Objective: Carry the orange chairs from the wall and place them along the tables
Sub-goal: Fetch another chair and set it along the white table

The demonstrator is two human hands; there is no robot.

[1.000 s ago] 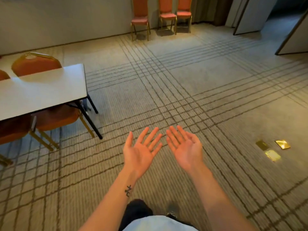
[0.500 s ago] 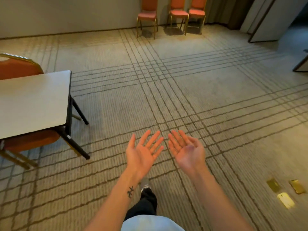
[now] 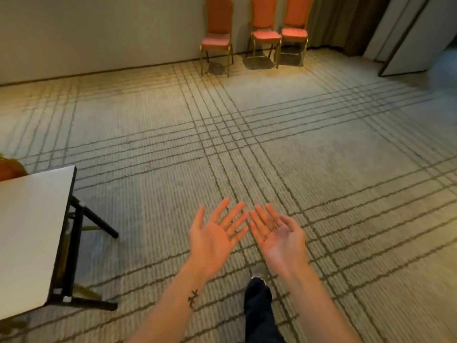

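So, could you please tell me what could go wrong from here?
1. The middle chair and right chair stand almost touching at the wall. Lifting one may snag or tip the other.
2. The table has a leg that splays out past its corner onto the carpet. A foot or a carried chair could catch it on the way back.

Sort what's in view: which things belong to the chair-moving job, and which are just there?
Job: left chair, middle chair and right chair at the wall; table; left hand and right hand, both open and empty.
Just there: curtain; door panel; carpet.
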